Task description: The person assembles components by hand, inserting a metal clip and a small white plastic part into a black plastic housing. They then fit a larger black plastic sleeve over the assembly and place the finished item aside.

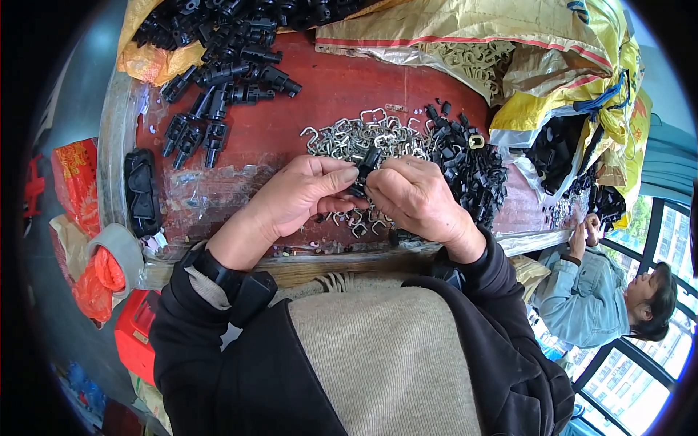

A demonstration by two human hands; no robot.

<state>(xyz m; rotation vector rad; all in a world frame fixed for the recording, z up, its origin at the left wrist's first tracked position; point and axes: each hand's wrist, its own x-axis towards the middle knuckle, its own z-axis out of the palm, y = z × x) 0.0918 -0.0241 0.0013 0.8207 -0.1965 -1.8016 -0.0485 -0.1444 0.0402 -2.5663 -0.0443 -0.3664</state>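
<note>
My left hand [309, 190] and my right hand [414, 196] meet over the near side of the red table. Between them is a small black plastic part [369, 161], pinched by the left thumb and fingers. The right fingers are curled closed against its right side; whether they also hold a smaller piece is hidden. Just beyond the hands lies a heap of bent silver metal clips [374, 129]. To its right is a pile of small black plastic pieces [465, 163], with one cream-coloured ring [476, 141] on top.
Larger black plastic fittings [218, 94] spill from a sack at the far left. A yellow woven sack [472, 62] of cream clips lies at the back. Black trays [142, 190] sit by the left edge. A grey tape roll [120, 251] is at the corner. Another person [603, 298] works at right.
</note>
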